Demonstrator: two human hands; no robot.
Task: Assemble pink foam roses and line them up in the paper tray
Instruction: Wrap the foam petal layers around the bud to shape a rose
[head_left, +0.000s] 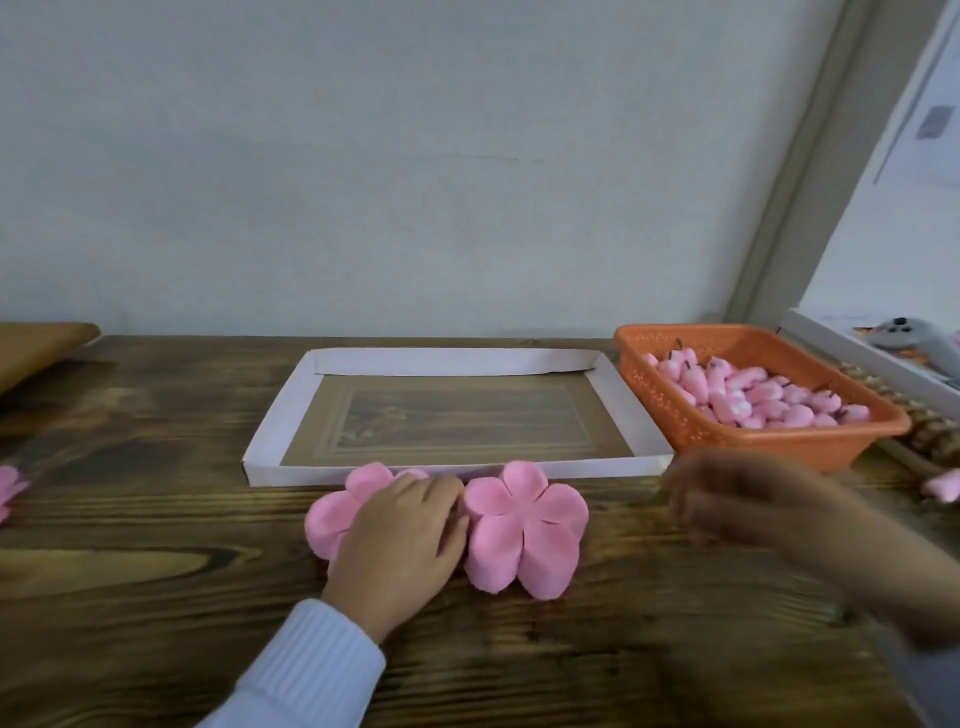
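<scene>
Here: petal stack (332, 514) beneath left hand (400, 540), fingers straight | right hand (748, 509) blurred, finger state unreadable.

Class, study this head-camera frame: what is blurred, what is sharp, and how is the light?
Head view: the right hand is smeared by motion blur, its fingers unreadable; the left hand and the petals beside it are fairly sharp; light is soft and even, with no glare on the tray; the door frame at the right leans, likely wide-angle distortion.

basket (680, 410) right of tray (270, 415)
</scene>
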